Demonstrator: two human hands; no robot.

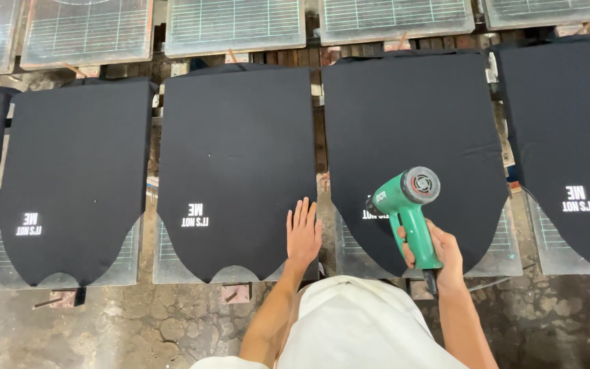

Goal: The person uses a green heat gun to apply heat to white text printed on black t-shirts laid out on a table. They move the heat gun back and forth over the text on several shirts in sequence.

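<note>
Right hand (438, 254): clamped on the green heat gun (408, 205), nozzle aimed at the white print on the black cloth (411, 130).
Left hand (303, 232): fingers together, flat on the neighbouring cloth (237, 150).
Doing it well: probably best to hold the nozzle just above the print, never touching.
Beyond: framed screens (233, 24) lie past the boards.

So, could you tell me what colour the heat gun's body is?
Green, with a grey rear cap: heat gun, in the head view.

left hand (303, 234) flat, fingers together, palm down; right hand (440, 254) fisted, apparently gripping, forearm extended.
</note>
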